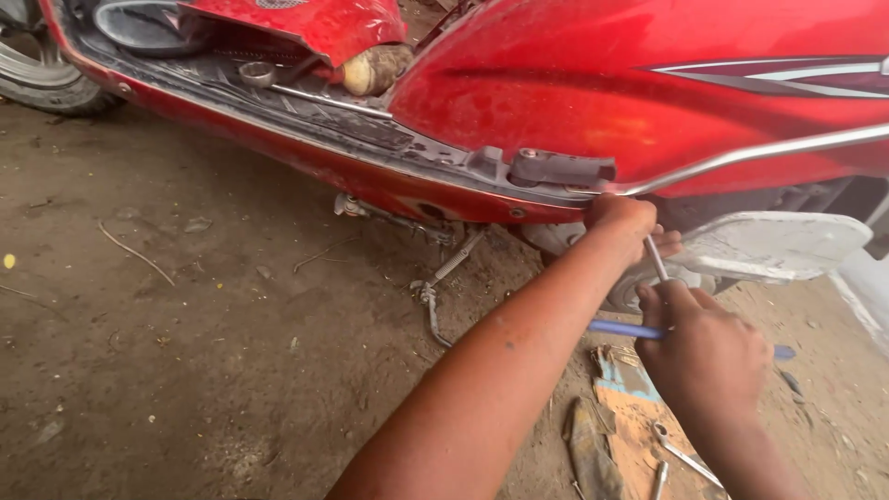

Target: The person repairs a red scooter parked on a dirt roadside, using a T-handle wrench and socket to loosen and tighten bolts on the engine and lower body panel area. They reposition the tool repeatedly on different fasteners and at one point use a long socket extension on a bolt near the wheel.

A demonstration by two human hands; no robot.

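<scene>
Head view: red scooter point(593, 102) lying tipped on dirt floor point(185, 370). Left hand point(622, 218) pressed up against scooter's lower edge, fingers curled shut around top of thin metal rod of T-handle wrench point(656, 261). Right hand point(708, 347) just below scooter, closed tight on wrench's blue cross handle point(622, 329). Spanners point(681, 454) on rags on floor, near right hand. Another wrench point(306, 88) resting on scooter's footboard.

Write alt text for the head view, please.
Two bare hands work a T-handled wrench under a red scooter: the left hand steadies its tip, the right hand grips the blue handle. Spanners lie on the dirt floor.
</scene>
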